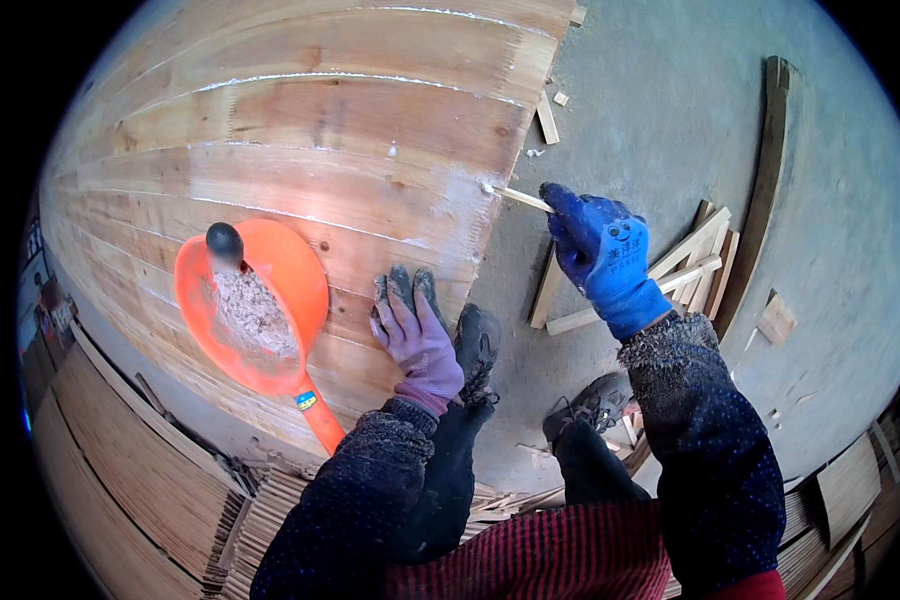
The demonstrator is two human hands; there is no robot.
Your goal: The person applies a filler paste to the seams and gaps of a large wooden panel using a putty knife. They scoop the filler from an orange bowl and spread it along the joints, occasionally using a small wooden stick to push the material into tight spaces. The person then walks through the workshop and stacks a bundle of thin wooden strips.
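Note:
My left hand point(422, 352), in a purple glove with dark fingertips, rests flat on a large panel of joined wooden boards point(410, 120), fingers stretched out. My right hand point(602, 250), in a blue glove, is closed around a thin wooden stick point(523, 198). The stick's far tip carries white paste and meets the panel near its right edge, beside a whitish smear point(460, 215). Left of my left hand, an orange plastic dipper point(315, 265) stands on the panel with lumpy pale paste point(257, 312) inside. A round black knob point(225, 241) sticks up from the dipper; what it belongs to is unclear.
Loose wooden offcuts point(692, 268) lie on the grey concrete floor point(660, 110) to the right, beside a long dark beam point(760, 190). Stacked boards point(120, 430) fill the lower left. My shoes point(600, 402) are close to the panel's edge, with wood scraps around them.

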